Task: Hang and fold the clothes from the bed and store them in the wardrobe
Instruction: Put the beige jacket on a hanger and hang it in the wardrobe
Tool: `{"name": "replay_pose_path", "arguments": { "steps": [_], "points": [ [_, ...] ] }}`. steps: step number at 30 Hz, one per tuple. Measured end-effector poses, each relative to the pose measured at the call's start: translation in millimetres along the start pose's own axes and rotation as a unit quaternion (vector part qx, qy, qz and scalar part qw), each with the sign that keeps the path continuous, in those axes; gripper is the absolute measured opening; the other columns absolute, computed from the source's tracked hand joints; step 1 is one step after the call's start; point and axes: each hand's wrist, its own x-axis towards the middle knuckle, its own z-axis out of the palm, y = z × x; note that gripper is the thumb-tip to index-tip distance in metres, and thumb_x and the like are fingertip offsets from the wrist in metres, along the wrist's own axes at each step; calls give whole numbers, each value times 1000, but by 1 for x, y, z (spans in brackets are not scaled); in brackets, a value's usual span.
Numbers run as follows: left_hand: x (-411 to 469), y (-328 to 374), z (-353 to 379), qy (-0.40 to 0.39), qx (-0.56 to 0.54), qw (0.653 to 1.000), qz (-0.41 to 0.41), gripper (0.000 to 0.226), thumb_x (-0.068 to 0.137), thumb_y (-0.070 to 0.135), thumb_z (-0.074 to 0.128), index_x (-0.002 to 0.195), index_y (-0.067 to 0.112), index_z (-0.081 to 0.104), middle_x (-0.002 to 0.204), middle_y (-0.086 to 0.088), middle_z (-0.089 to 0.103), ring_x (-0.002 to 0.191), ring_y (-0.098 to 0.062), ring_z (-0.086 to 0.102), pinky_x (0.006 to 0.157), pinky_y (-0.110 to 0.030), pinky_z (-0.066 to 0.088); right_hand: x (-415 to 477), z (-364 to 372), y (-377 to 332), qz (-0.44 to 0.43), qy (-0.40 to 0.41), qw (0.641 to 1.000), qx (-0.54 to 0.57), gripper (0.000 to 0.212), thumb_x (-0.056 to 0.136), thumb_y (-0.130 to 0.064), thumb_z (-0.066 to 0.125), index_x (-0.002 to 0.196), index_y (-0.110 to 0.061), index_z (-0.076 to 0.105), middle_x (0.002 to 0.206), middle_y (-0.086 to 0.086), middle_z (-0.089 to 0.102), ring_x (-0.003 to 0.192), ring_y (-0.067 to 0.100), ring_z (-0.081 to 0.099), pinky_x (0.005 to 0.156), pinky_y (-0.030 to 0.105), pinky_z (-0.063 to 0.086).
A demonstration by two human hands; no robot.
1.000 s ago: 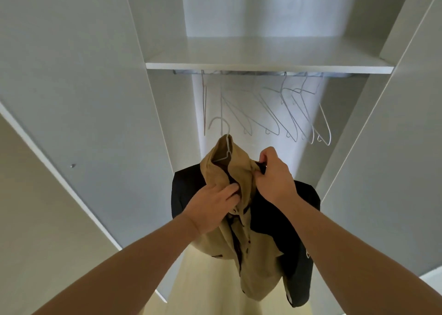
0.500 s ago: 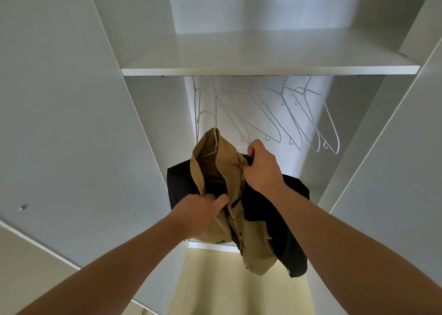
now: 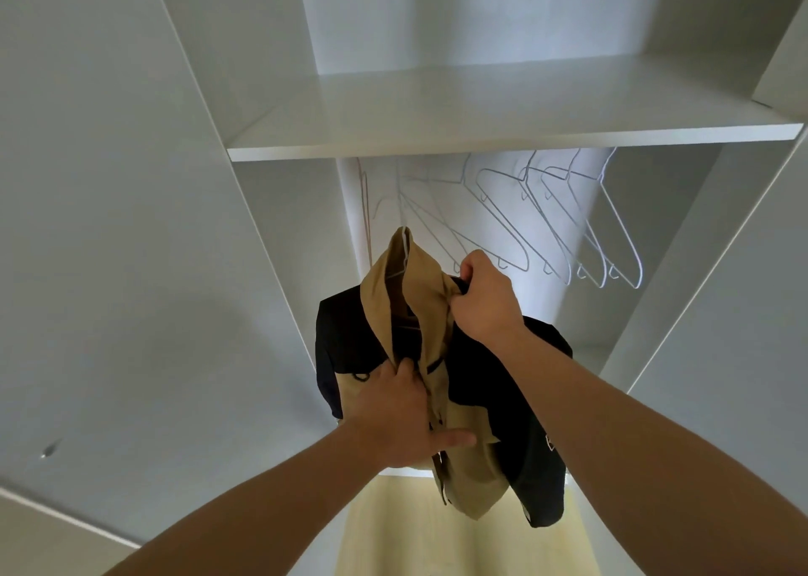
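A tan and black shirt (image 3: 476, 383) hangs on a white wire hanger (image 3: 404, 243) inside the open wardrobe (image 3: 144, 234), below the shelf. My right hand (image 3: 483, 300) grips the collar at the shirt's right shoulder. My left hand (image 3: 400, 418) holds the tan front placket lower down, with the thumb stretched out to the right. The hanger's hook runs up behind the shelf edge, so I cannot tell whether it sits on the rail.
Several bare white wire hangers (image 3: 564, 225) hang to the right of the shirt under a white shelf (image 3: 503, 138). White wardrobe panels stand close on both sides. A pale wooden floor (image 3: 437, 540) shows below.
The view has tilted down a little, so the shelf shows more of its top. My left hand has slid lower on the tan front. My right hand keeps its grip at the collar.
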Motion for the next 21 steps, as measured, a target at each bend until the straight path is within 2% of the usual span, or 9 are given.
{"name": "replay_pose_path", "arguments": {
  "steps": [2, 5, 7, 9, 12, 14, 16, 18, 21],
  "points": [
    [4, 0, 7, -3, 20, 1000, -8, 110, 68, 100, 27, 152, 27, 29, 132, -4, 51, 123, -31, 48, 108, -48, 43, 1, 4, -3, 3, 4, 1000, 4, 31, 82, 3, 52, 89, -24, 39, 79, 2, 54, 64, 17, 47, 55, 30, 41],
    [6, -4, 11, -4, 53, 999, 10, 65, 91, 57, 58, 143, 21, 43, 125, -6, 51, 114, -27, 50, 106, -43, 44, 3, 8, -4, 10, 3, 1000, 1, 31, 81, 3, 51, 89, -24, 39, 79, 2, 54, 64, 17, 48, 56, 31, 43],
    [8, -17, 9, -9, 52, 998, 36, 38, 98, 33, 57, 132, 18, 56, 122, -6, 55, 110, -25, 53, 103, -38, 48, 4, 9, -1, 17, 8, 1000, -1, 31, 81, 3, 51, 89, -24, 40, 79, 2, 54, 65, 17, 48, 56, 32, 44],
    [7, -33, -1, -17, 42, 996, 73, 27, 101, 25, 51, 123, 19, 65, 117, -5, 58, 104, -21, 56, 97, -33, 51, 5, 8, 5, 27, 17, 999, -6, 30, 83, 2, 52, 88, -25, 40, 79, 1, 54, 65, 17, 50, 56, 29, 43],
    [6, -56, -17, -37, 15, 990, 132, 28, 105, 28, 44, 121, 20, 66, 114, -1, 60, 104, -18, 55, 96, -32, 50, 4, 7, 13, 46, 24, 999, -13, 29, 87, 1, 55, 89, -24, 41, 79, 1, 53, 66, 17, 50, 57, 25, 40],
    [5, -59, -20, -38, -12, 986, 161, 29, 100, 39, 50, 116, 21, 65, 110, 2, 57, 102, -15, 52, 94, -32, 49, 3, 7, 15, 56, 30, 998, -13, 29, 86, 2, 54, 88, -24, 41, 78, 0, 52, 66, 16, 49, 57, 26, 40],
    [1, -50, -13, -36, -41, 988, 145, 51, 85, 68, 55, 115, 27, 62, 102, 9, 52, 95, -11, 49, 89, -27, 49, 2, 8, 14, 59, 31, 998, -13, 30, 86, 3, 53, 89, -24, 40, 78, 0, 52, 65, 16, 49, 57, 25, 39],
    [0, -35, -1, -27, -72, 992, 97, 78, 71, 92, 42, 120, 33, 60, 103, 10, 50, 95, -10, 47, 89, -27, 47, 1, 8, 11, 60, 32, 998, -15, 29, 85, 4, 52, 90, -23, 41, 79, 1, 52, 65, 16, 49, 56, 25, 38],
    [6, -15, 20, -4, -40, 996, 76, 89, 75, 96, 25, 128, 31, 57, 110, 5, 55, 103, -16, 49, 97, -35, 46, 0, 6, 8, 57, 28, 998, -9, 30, 81, 4, 50, 89, -23, 41, 78, 1, 53, 64, 17, 48, 55, 28, 37]
  ]
}}
